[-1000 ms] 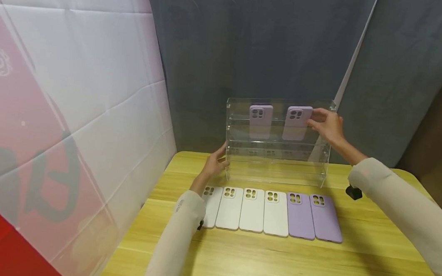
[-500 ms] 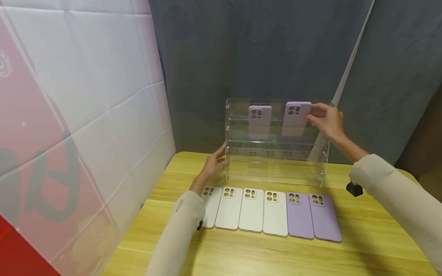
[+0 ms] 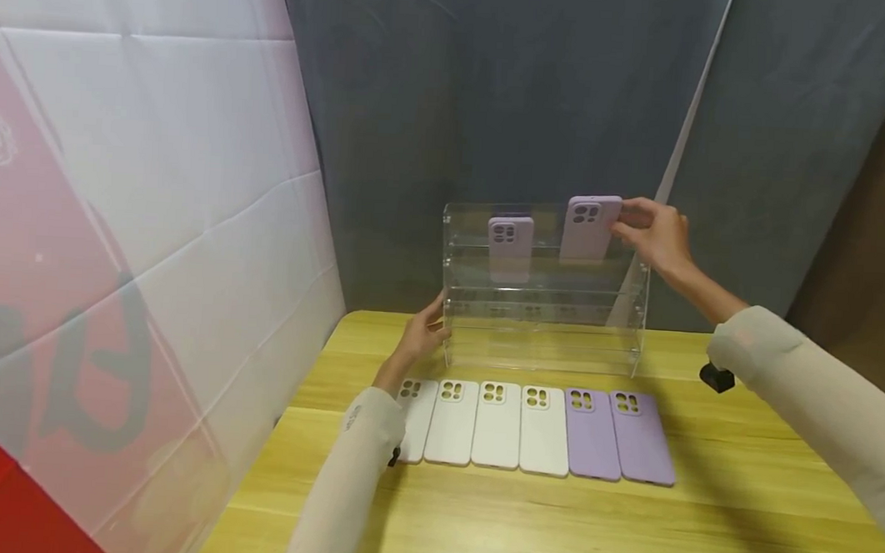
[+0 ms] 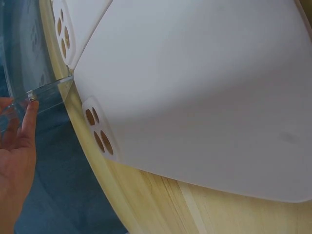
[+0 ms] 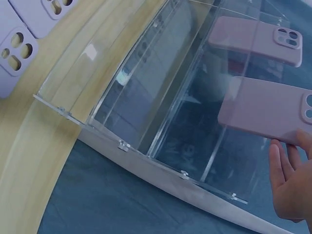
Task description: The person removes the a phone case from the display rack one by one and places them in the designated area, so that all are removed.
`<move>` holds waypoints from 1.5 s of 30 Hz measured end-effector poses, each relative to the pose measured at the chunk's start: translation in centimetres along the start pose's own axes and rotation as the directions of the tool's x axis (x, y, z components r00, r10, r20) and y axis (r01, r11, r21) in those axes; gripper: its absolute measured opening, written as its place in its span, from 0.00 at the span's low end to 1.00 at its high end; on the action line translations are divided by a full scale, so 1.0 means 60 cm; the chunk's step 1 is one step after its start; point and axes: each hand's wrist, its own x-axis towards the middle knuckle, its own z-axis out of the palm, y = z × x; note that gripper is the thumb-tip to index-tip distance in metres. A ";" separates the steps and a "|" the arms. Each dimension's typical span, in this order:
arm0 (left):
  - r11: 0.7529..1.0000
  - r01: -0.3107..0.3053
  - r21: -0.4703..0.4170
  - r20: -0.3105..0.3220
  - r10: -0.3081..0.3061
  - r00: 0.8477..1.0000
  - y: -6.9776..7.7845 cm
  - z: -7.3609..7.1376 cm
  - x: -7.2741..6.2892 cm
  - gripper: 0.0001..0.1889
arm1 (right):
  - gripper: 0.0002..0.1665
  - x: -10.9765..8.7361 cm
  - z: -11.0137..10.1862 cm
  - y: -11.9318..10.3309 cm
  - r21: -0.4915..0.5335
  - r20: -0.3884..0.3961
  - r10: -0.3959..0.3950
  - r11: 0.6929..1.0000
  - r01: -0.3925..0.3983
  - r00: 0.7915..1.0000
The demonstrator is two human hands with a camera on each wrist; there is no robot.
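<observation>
My right hand (image 3: 658, 238) pinches the right edge of a light purple phone case (image 3: 591, 230) by its upper part. Standing upright, this case rises above the top edge of a clear acrylic display rack (image 3: 545, 319), its lower part behind the front panel. A second purple phone case (image 3: 510, 251) stands in the top tier to its left. My left hand (image 3: 420, 338) holds the rack's left side panel; in the left wrist view its fingers (image 4: 29, 119) lie against the panel's edge. The right wrist view shows thumb and fingers on the held case (image 5: 265, 109).
In front of the rack, several white phone cases (image 3: 497, 430) and two purple phone cases (image 3: 643, 437) lie in a row on the wooden table (image 3: 520, 523). A grey curtain (image 3: 497, 87) hangs behind, and a white-and-pink fabric wall (image 3: 193, 155) is at left.
My right hand has raised the purple phone case, so more of it shows above the rack's top edge. The left hand stays at the rack's side. The view has shifted slightly.
</observation>
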 end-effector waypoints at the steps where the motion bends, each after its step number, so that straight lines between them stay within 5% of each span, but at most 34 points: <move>1: 1.000 -0.001 0.002 0.000 0.001 1.000 -0.001 -0.001 0.001 0.46 | 0.24 0.000 -0.002 -0.002 -0.008 0.000 0.000 1.000 0.000 1.000; 19: 0.999 0.017 -0.035 -0.004 -0.017 1.000 -0.010 -0.010 0.007 0.45 | 0.24 -0.012 -0.028 -0.028 -0.042 0.029 -0.031 0.999 0.032 0.999; 45: 0.999 0.013 -0.041 0.001 -0.013 1.000 -0.009 -0.016 0.007 0.45 | 0.24 -0.064 -0.056 0.012 -0.072 0.060 -0.024 0.997 0.028 0.998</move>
